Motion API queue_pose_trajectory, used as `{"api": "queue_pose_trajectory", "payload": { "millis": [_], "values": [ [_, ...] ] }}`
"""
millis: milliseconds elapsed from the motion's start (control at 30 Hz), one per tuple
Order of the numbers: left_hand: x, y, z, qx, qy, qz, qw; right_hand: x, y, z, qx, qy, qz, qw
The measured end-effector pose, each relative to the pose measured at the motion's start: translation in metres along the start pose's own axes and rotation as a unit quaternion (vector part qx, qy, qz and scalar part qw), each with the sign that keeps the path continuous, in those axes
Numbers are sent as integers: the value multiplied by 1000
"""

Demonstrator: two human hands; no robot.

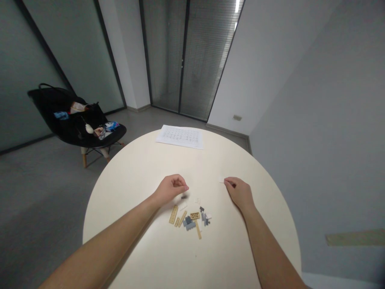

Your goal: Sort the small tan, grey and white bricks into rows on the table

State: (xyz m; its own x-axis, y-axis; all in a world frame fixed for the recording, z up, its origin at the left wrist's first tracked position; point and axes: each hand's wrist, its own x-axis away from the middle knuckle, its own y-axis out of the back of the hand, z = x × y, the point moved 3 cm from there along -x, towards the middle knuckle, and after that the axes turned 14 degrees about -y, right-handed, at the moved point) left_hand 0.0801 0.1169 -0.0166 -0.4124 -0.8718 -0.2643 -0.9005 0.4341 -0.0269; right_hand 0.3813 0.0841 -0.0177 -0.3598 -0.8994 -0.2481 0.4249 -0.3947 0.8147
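Note:
My left hand [172, 188] is above the table, thumb and fingertips pinched together; whatever may be between them is too small to make out. Just below it lies a small dark piece [184, 197]. My right hand [239, 192] rests farther right, its fingertips closed on a small white piece [221, 182] that is hard to see against the table. Between the forearms lie several toy bricks: a tan plate [173, 214], a studded tan brick [195, 215], grey bricks [190, 225], a long thin tan piece [197, 229] and pale pieces [197, 200].
The round white table [135, 160] carries a printed sheet [180, 136] at its far edge. Behind it on the left, a black chair [69, 134] holds a bag and colourful packets. Walls and a glass door [165, 60] stand beyond.

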Motion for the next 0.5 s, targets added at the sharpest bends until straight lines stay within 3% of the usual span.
{"api": "queue_pose_trajectory", "payload": {
  "millis": [300,400,500],
  "values": [
    [1,1,-3,-64,-7,35,997,1,1,2,-9,2,0,1000],
    [1,7,-3,-153,-24,61,986,1,1,1,-13,-1,-1,1000],
    [-1,13,-8,-290,-50,92,951,1,1,0,-19,-7,0,1000]
  ]
}}
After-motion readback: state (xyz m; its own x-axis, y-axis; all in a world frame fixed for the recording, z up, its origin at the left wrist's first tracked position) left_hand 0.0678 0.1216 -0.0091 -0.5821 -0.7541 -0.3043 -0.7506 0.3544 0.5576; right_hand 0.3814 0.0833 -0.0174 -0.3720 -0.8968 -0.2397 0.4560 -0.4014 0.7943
